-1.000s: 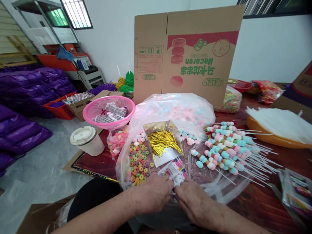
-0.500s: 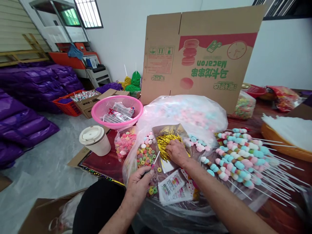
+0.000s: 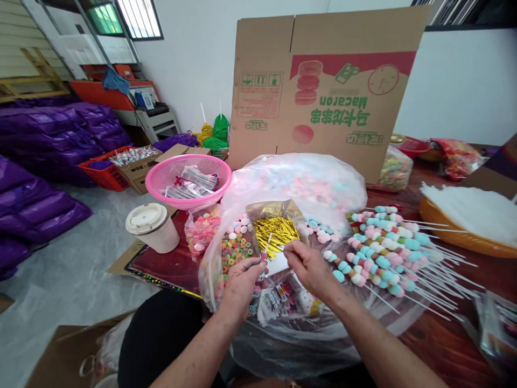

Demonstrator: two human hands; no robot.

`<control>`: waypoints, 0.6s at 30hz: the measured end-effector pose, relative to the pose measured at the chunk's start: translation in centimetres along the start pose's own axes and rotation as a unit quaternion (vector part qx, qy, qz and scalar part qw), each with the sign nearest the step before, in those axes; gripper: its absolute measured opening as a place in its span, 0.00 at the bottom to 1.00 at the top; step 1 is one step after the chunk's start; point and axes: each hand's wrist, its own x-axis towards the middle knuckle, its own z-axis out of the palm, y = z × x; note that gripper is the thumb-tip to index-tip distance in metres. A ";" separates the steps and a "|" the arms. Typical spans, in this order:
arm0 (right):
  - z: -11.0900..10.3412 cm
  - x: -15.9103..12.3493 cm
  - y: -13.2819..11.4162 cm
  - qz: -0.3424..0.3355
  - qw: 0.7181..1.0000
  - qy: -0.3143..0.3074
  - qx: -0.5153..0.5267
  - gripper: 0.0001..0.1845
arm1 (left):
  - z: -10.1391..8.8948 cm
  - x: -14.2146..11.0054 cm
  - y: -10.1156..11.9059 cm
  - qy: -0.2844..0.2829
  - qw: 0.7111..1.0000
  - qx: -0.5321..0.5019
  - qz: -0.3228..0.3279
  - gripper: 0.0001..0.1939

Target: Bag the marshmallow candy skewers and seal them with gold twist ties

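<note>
My left hand point(image 3: 242, 283) is closed around the gathered neck of a clear bag, from which a white stick point(image 3: 269, 241) points up. Much of the bag is hidden behind my fingers. My right hand point(image 3: 307, 267) is pinched just right of it; anything between its fingertips is too small to make out. Behind both hands, a pile of gold twist ties point(image 3: 277, 231) fills an open box. Ring-shaped candies point(image 3: 238, 252) are to the left. Printed bags point(image 3: 277, 303) lie below my hands. Marshmallow skewers point(image 3: 383, 253) are heaped at the right.
A pink basket point(image 3: 150, 180) with packets and a lidded cup point(image 3: 161, 237) stand at left. A large plastic bag of marshmallows point(image 3: 299, 180) lies before an upright cardboard box point(image 3: 266, 64). An orange basket point(image 3: 444, 229) is at far right.
My right hand has drawn back out of the gold twist ties toward my left hand, and its fingers are now pinched. My left hand has risen slightly, still holding the bag with the stick.
</note>
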 end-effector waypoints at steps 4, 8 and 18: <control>0.3 -2.2 -2.1 0.050 0.989 -0.011 0.141 0.12 | 0.6 -0.2 -0.3 0.010 1.000 0.014 0.004 0.12; 1.0 -3.1 -2.4 0.088 0.965 -0.063 0.239 0.14 | 1.1 -0.6 -0.7 -0.024 0.999 0.034 0.011 0.09; 2.9 -4.9 -1.0 0.093 0.972 -0.017 0.215 0.11 | 0.2 -2.1 -2.2 -0.112 0.983 0.108 0.100 0.12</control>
